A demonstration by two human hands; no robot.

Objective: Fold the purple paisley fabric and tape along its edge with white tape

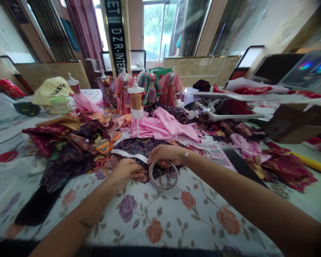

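Note:
A piece of dark purple patterned fabric (139,145) lies in front of me, with a strip of white tape (128,154) along its near edge. My left hand (130,171) is closed at that edge, thumb against the fabric and fingers curled under. Close beside it, my right hand (166,153) is closed around the upper side of a tape roll (163,187). The white strip runs up to my right fingertips. Exactly what lies between those fingertips is hidden.
Behind the fabric stands a small mannequin (137,103) in a gold top, near pink cloth (163,125). Dressed doll forms (150,87) stand farther back. Fabric scraps (77,137) pile up at left, maroon cloth (287,166) at right. A cardboard box (294,123) sits right.

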